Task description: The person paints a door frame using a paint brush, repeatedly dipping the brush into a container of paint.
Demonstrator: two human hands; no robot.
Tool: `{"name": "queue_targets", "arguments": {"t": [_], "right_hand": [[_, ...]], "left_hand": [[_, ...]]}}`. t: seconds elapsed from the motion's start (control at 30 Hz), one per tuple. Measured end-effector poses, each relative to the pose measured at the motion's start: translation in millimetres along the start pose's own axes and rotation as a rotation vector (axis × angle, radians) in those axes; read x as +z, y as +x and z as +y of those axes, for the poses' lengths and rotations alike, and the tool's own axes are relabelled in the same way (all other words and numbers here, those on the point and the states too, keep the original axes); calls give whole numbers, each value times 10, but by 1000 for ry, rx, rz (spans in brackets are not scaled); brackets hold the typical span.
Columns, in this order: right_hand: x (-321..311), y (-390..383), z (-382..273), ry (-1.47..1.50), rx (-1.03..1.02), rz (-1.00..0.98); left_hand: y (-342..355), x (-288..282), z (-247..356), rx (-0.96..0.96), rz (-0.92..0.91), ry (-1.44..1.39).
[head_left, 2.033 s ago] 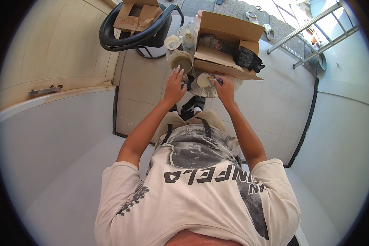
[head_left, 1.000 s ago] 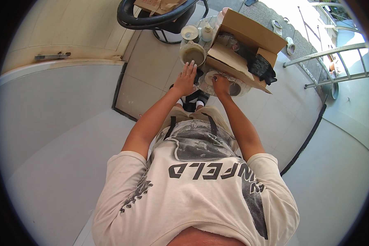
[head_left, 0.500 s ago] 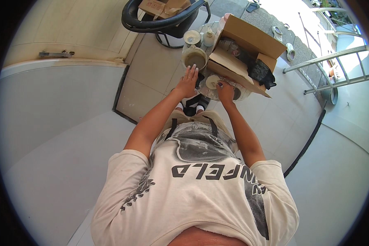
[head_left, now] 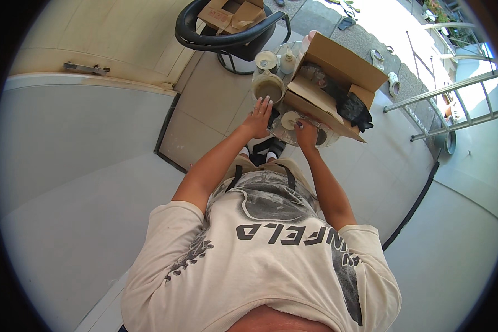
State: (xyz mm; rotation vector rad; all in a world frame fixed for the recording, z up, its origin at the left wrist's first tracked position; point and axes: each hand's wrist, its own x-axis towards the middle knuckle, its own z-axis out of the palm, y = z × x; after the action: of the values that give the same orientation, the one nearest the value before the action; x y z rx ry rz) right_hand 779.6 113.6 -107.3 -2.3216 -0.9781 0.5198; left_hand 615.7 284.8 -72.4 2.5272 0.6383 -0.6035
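My left hand (head_left: pixel 257 119) rests with fingers stretched out, its tips at the near side of a cream pot (head_left: pixel 268 89) with a greyish-brown inside. My right hand (head_left: pixel 306 134) is closed, fingertips pinched at the near edge of a round cream disc-shaped thing (head_left: pixel 290 120). Something small and dark shows at those fingertips, too small to name. Both hands are over a small see-through table (head_left: pixel 284 136). Behind the pot stand a round container with a pale top (head_left: pixel 266 60) and a white pump bottle (head_left: pixel 288 61).
An open cardboard box (head_left: pixel 346 61) with a black plastic bag (head_left: pixel 354 110) stands on the table's right. Beyond the table's far left is a black chair (head_left: pixel 205 41) carrying another carton (head_left: pixel 232 15). A metal ladder (head_left: pixel 445 94) and loose shoes (head_left: pixel 393 84) are at the right.
The whole scene sits slightly lower and further right in the view. My right fingers have curled in a little over the disc. My left hand stays beside the pot.
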Motion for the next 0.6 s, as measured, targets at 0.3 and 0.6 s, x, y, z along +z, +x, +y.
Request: {"name": "queue_targets", "arguments": {"t": [0.3, 0.6], "right_hand": [[-37, 46, -38, -21, 20, 0], [-21, 105, -2, -3, 45, -18]], "left_hand": [[4, -73, 19, -29, -37, -1], [17, -133, 42, -45, -70, 25]]}}
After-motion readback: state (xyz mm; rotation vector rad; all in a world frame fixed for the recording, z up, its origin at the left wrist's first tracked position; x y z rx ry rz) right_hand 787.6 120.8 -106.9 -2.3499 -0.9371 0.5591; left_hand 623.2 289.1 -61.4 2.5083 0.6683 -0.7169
